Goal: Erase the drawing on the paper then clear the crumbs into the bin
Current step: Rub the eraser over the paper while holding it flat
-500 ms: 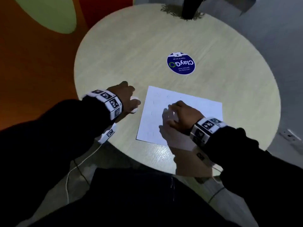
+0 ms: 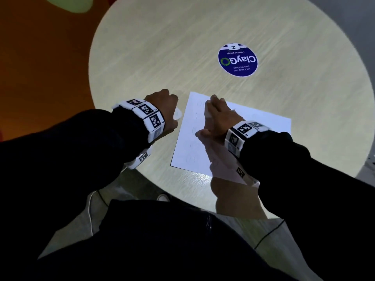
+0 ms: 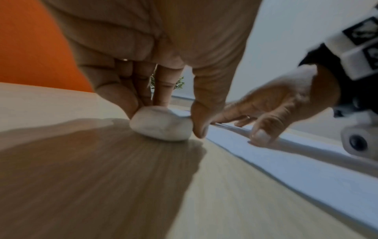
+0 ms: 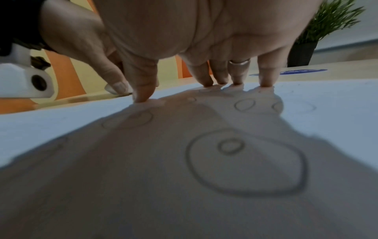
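The left hand (image 2: 162, 112) grips a rounded white eraser (image 3: 161, 125) between its thumb and curled fingers (image 3: 120, 95), and the eraser sits on the round wooden table (image 2: 162, 47), just left of the paper's edge and not on the sheet itself. In the head view only a sliver of the eraser shows past the knuckles, on the side of the left hand that faces the paper.

The right hand (image 2: 220, 118) lies spread on the paper (image 2: 263, 134), fingers straight and holding nothing, with its fingertips (image 4: 266, 83) and thumb pressing the sheet down near the far left corner. A ring (image 4: 239, 62) shows on one of those fingers. The two hands are near each other, the right thumb just beside the eraser across the paper's edge.

Under and ahead of the right palm the drawing (image 4: 245, 161) is plain: a large pencil oval with a small circle inside it, and several smaller ovals nearer the fingertips.

Beyond the right hand, well apart from the paper, a round blue sticker (image 2: 237, 60) lies on the table. A green plant in a dark pot (image 4: 304, 50) stands past the sticker at the table's far side
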A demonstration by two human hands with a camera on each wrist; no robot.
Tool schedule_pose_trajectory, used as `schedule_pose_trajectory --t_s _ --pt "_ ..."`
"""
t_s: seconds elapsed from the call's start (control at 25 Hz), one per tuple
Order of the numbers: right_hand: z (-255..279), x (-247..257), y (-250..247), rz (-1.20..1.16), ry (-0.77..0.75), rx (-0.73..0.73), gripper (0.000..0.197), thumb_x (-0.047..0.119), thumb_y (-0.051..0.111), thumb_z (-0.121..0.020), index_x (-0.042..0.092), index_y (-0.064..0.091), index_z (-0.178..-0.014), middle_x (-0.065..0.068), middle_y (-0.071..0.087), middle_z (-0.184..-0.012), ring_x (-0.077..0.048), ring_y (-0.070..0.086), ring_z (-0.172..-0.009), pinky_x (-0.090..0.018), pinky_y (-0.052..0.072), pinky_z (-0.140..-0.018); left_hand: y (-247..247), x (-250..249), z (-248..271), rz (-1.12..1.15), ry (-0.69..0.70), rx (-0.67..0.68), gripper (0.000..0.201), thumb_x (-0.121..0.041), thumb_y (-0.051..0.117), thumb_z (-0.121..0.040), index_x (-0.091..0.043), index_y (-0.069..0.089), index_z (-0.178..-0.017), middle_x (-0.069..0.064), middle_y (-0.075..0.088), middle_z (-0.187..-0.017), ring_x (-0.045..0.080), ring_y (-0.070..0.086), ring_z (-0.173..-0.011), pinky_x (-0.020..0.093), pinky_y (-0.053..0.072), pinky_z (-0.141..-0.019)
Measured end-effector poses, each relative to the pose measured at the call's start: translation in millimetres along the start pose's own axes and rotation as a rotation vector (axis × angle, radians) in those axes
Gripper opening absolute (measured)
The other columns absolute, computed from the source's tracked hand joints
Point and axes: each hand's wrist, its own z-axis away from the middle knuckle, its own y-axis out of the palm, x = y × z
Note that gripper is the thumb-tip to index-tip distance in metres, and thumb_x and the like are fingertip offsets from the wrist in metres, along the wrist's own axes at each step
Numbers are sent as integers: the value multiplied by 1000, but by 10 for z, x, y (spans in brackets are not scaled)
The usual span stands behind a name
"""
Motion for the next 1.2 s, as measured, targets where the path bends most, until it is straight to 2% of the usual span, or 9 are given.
schedule_pose_trajectory --t_s 0.12,0.24,0.32,0.4,0.56,0.64,0.88,1.04,1.2 --pt "121 -38 32 34 -28 27 113 78 36 -57 7 23 -143 -6 13 -155 -24 20 -140 -47 35 -103 -112 -65 -34 96 -13 -6 46 -34 63 -84 -20 54 -127 5 50 -119 29 53 -104 32 40 -74" --pt "163 -58 33 25 -38 57 97 65 58 -72 13 21 -145 -1 12 -154 -22 18 -140 -48 31 -106 -169 -199 -161 183 76 -12 42 -33 67 -85 -16 58 -122 1 46 -102 22 53 -84 28 35 -64" --pt "156 -74 -44 12 -40 54 85 55 62 -80 15 24 -145 -1 16 -152 -20 19 -140 -46 28 -109 -182 -283 -247 227 83 26 51 -25 73 -82 -16 55 -129 2 52 -110 21 55 -97 28 40 -74" --pt "150 -61 -105 8 -54 42 79 49 65 -80 14 29 -141 -2 23 -147 -21 28 -134 -42 34 -102 -198 -314 -310 251 73 18 57 -23 75 -80 -18 53 -132 5 54 -123 24 51 -114 29 38 -85" --pt "136 -47 -68 53 -55 13 81 52 67 -77 17 30 -140 -4 29 -140 -22 37 -125 -41 40 -94 -216 -315 -393 305 19 -3 48 -25 75 -77 -18 61 -122 6 58 -120 26 52 -110 28 37 -82" --pt "90 -46 -30 98 -76 -2 83 55 66 -75 15 32 -139 -6 29 -140 -20 31 -130 -44 36 -99 -216 -306 -404 308 8 -1 45 -26 76 -76 -17 63 -118 6 60 -117 25 54 -106 28 39 -80" --pt "36 -72 57 -25 -95 38 96 47 72 -73 8 22 -145 -6 8 -155 -22 9 -144 -49 24 -113 -175 -317 -364 227 12 3 48 -29 79 -75 -14 61 -118 7 59 -107 25 53 -97 32 40 -79" --pt "55 -77 39 -21 -88 36 99 49 70 -75 9 16 -148 -3 3 -156 -20 4 -145 -47 21 -115 -205 -349 -383 211 11 -22 48 -28 77 -77 -11 61 -120 10 60 -112 30 55 -105 32 40 -80" --pt "58 -101 -16 -23 -105 108 104 47 70 -76 8 10 -150 -7 -4 -157 -25 -2 -146 -48 17 -116 -168 -387 -358 182 14 -21 47 -29 76 -78 -13 61 -119 10 58 -115 30 53 -108 35 43 -85"
